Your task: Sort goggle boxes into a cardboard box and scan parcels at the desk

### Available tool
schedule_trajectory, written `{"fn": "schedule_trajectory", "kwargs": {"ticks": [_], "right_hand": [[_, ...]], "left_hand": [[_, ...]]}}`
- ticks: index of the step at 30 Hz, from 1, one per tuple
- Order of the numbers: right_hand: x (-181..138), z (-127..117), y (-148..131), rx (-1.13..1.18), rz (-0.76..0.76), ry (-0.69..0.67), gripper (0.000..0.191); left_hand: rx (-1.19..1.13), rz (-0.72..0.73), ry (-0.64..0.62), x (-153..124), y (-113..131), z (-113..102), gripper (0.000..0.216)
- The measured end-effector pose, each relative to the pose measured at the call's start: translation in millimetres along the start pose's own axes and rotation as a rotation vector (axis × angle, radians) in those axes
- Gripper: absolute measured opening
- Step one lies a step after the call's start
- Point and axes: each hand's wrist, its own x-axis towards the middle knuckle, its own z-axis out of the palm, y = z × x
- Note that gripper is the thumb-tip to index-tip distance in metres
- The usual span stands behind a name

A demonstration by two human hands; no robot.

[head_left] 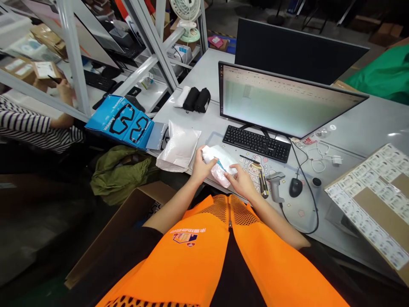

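Observation:
My left hand (203, 165) grips the left side of a white plastic packet (220, 155) at the desk's front edge, thumb on top. A pinkish, shiny lower part and a blue patch show on the packet. From the right, my right hand (241, 181) pinches its lower right side with thumb and fingers. What is inside the packet is hidden. Left of my left hand lies a plump white mailer bag (179, 147). A yellow-and-black box cutter (263, 184) and a grey barcode scanner (275, 186) rest right of my right hand.
A keyboard (257, 143) and lit monitor (287, 100) stand ahead. A blue printed box (123, 121) and rolled black pouches (197, 99) are on the left. At right are a mouse (295, 187) and a label-covered cardboard sheet (377, 192). Another person's striped sleeve (35, 119) shows far left.

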Motion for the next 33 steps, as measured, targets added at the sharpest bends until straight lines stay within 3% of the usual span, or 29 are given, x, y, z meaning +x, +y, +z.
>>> {"fn": "schedule_trajectory", "kwargs": {"ticks": [3, 6, 8, 12, 14, 16, 18, 20, 23, 26, 30, 33], "right_hand": [[12, 13, -6, -0.122, 0.027, 0.022, 0.025], [19, 17, -7, -0.106, -0.007, 0.081, 0.023], [17, 18, -8, 0.062, -0.004, 0.112, 0.027], [5, 21, -10, 0.591, 0.168, 0.038, 0.034], [-1, 23, -11, 0.738, 0.213, 0.031, 0.033], [-5, 24, -10, 0.793, 0.230, 0.049, 0.033], [-7, 25, -5, 0.798, 0.264, 0.050, 0.037], [-9, 26, 1, 0.775, 0.299, 0.016, 0.042], [-12, 28, 9, 0.698, 0.337, -0.033, 0.045], [-13, 27, 13, 0.442, 0.264, 0.021, 0.045], [-8, 23, 19, -0.011, 0.074, 0.120, 0.050], [-4, 23, 27, -0.108, 0.060, 0.160, 0.037]], "left_hand": [[0.199, 0.072, 0.056, -7, 2, 15, 0.081], [0.245, 0.132, -0.020, -10, 7, 15, 0.085], [0.236, 0.174, -0.100, -8, 11, 6, 0.086], [0.175, 0.284, -0.354, 3, 19, -20, 0.087], [0.181, 0.279, -0.446, 6, 23, -26, 0.089], [0.266, 0.231, -0.385, 5, 26, -25, 0.089], [0.458, 0.157, -0.226, 0, 27, -19, 0.082], [0.687, 0.059, -0.148, -10, 26, -9, 0.066], [0.913, -0.021, -0.245, -23, 23, 2, 0.058], [1.005, 0.024, -0.318, -31, 25, 8, 0.056], [1.093, 0.101, -0.424, -29, 32, 8, 0.038], [1.080, 0.143, -0.466, -26, 29, 3, 0.031]]}}
